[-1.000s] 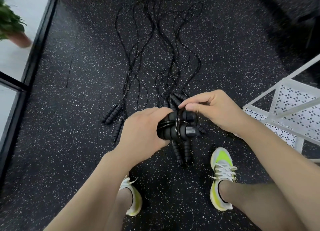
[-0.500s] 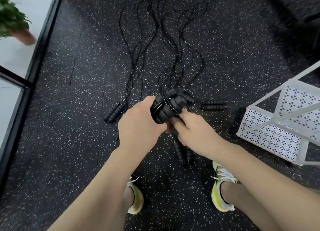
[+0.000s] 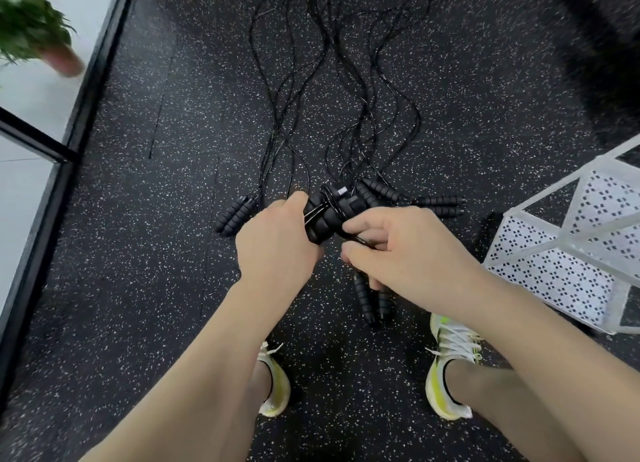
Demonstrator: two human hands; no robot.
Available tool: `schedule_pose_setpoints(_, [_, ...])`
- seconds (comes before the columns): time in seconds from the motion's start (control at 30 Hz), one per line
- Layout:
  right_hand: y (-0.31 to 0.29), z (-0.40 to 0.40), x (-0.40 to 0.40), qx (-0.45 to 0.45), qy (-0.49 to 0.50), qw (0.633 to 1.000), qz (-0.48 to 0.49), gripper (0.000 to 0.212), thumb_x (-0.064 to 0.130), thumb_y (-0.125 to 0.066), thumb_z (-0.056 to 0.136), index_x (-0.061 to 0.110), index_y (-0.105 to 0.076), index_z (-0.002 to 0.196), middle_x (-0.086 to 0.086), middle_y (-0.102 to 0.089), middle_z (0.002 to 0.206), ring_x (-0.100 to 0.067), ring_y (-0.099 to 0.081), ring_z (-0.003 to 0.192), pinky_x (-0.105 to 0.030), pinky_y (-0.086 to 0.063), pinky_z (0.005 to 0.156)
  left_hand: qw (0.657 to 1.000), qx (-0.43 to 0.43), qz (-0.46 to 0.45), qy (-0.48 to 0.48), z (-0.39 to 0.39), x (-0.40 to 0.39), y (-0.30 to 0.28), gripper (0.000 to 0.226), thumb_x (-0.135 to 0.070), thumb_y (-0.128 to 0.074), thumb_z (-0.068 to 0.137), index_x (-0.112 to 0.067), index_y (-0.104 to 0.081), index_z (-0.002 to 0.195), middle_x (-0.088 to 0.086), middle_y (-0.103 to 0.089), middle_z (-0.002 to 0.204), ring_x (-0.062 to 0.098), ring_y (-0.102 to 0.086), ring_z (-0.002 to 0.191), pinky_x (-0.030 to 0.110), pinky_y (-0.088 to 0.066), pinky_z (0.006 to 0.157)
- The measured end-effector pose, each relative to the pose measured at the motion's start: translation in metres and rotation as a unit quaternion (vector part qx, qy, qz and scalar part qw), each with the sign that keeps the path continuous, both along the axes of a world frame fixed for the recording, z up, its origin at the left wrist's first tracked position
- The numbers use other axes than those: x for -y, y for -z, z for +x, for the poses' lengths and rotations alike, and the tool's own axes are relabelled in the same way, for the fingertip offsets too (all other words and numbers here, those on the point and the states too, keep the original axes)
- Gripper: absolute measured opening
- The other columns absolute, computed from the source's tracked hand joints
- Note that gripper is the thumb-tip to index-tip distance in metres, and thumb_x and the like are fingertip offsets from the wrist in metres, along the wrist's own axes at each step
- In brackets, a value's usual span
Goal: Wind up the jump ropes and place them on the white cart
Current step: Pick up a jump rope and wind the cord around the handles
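Two yellow-white sneakers are planted on the speckled rubber floor. Above them, a wound jump rope bundle is gripped by the left hand, fingers curled round its foam handles. A loose cord end is pinched by the right hand w/ curled fingers, just beside the bundle. Unwound jump ropes are spread on the floor beyond, handles nearest. The white cart is seen at right, apart from the bundle. A potted plant is blurred, far left.
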State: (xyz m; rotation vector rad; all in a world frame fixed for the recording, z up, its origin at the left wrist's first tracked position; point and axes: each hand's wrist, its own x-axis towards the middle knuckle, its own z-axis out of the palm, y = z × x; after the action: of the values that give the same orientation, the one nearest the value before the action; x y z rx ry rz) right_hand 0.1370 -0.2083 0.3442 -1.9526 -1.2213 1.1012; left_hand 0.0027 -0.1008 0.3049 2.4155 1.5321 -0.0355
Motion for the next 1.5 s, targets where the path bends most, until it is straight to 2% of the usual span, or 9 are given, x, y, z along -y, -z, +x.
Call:
schedule_pose_setpoints(0.13, [-0.007,0.005,0.0,-0.009,-0.027,1.0,0.013,0.032,0.02,-0.061,0.098,0.037,-0.056,0.125,0.012,-0.077,0.085,-0.008,-0.069,0.057,-0.043,-0.062,0.07,0.999,-0.022,0.012,0.024,0.003,0.001,0.003,0.039,-0.035,-0.078,0.082,-0.025,-0.049,0.106,-0.007,-0.05,0.088,0.024,-0.045,0.076,0.033,-0.034,0.061])
schedule_pose_setpoints(0.3, [-0.005,0.021,-0.002,0.074,-0.067,0.995,-0.002,0.024,0.021,-0.058,0.1,0.04,-0.048,0.112,0.027,-0.074,0.088,-0.002,-0.062,0.061,-0.02,-0.048,0.06,0.995,-0.036,0.026,0.085,0.008,0.004,0.006,0.046,-0.038,-0.081,0.08,-0.029,-0.047,0.109,-0.006,-0.06,0.104,0.026,-0.061,0.094,0.034,-0.034,0.068])
schedule_pose_setpoints(0.5, [0.005,0.041,-0.005,0.136,-0.064,0.988,0.041,0.004,0.027,-0.076,0.088,0.03,-0.073,0.09,0.032,-0.062,0.064,0.012,-0.056,0.067,-0.008,-0.037,0.061,0.975,-0.067,0.051,0.204,0.017,0.014,0.016,0.048,-0.038,-0.073,0.084,-0.033,-0.051,0.126,-0.006,-0.062,0.11,0.023,-0.064,0.101,0.033,-0.037,0.074])
schedule_pose_setpoints(0.93, [0.019,0.076,-0.005,0.017,-0.016,1.0,0.015,0.002,0.028,-0.081,0.083,0.027,-0.08,0.085,0.025,-0.066,0.061,0.007,-0.058,0.058,-0.008,-0.037,0.059,0.94,0.047,0.071,0.329,0.014,0.022,0.018,0.047,-0.034,-0.081,0.072,-0.027,-0.059,0.114,-0.007,-0.062,0.092,0.023,-0.063,0.089,0.036,-0.046,0.077])
schedule_pose_setpoints(1.1, [0.029,0.087,-0.006,-0.025,-0.025,0.999,0.0,0.01,0.034,-0.071,0.091,0.031,-0.08,0.087,0.014,-0.076,0.086,-0.003,-0.068,0.084,-0.028,-0.051,0.089,0.935,0.106,0.118,0.317,0.012,0.017,0.023,0.06,-0.028,-0.091,0.056,-0.025,-0.068,0.112,-0.007,-0.066,0.082,0.023,-0.063,0.074,0.039,-0.054,0.069])
schedule_pose_setpoints(1.23, [0.038,0.08,-0.006,-0.132,0.025,0.991,-0.002,0.019,0.032,-0.065,0.095,0.022,-0.078,0.084,0.005,-0.075,0.081,-0.006,-0.065,0.073,-0.027,-0.049,0.076,0.944,0.152,0.106,0.275,0.011,0.019,0.019,0.062,-0.029,-0.091,0.058,-0.027,-0.068,0.116,-0.009,-0.066,0.086,0.022,-0.063,0.079,0.039,-0.053,0.072])
schedule_pose_setpoints(1.33, [0.045,0.067,-0.007,-0.283,0.072,0.956,0.0,0.021,0.001,-0.058,0.098,0.009,-0.072,0.084,-0.002,-0.07,0.074,-0.012,-0.062,0.065,-0.026,-0.049,0.062,0.954,0.194,0.086,0.212,0.012,0.022,0.011,0.061,-0.028,-0.089,0.061,-0.028,-0.068,0.119,-0.011,-0.066,0.087,0.021,-0.063,0.081,0.034,-0.051,0.072])
schedule_pose_setpoints(1.4, [0.044,0.056,-0.007,-0.305,0.062,0.95,0.003,0.033,-0.018,-0.044,0.097,0.003,-0.066,0.085,-0.006,-0.066,0.071,-0.015,-0.059,0.061,-0.025,-0.048,0.055,0.963,0.205,0.067,0.163,0.014,0.022,0.006,0.057,-0.031,-0.085,0.066,-0.033,-0.065,0.12,-0.011,-0.066,0.088,0.019,-0.062,0.083,0.035,-0.052,0.073])
schedule_pose_setpoints(1.5, [0.043,0.042,-0.007,-0.281,0.065,0.958,0.002,0.032,-0.013,-0.038,0.101,0.003,-0.061,0.086,-0.007,-0.063,0.067,-0.013,-0.054,0.052,-0.023,-0.045,0.049,0.973,0.199,0.055,0.099,0.016,0.02,0.002,0.056,-0.039,-0.081,0.071,-0.039,-0.061,0.123,-0.012,-0.067,0.095,0.018,-0.063,0.09,0.036,-0.052,0.077])
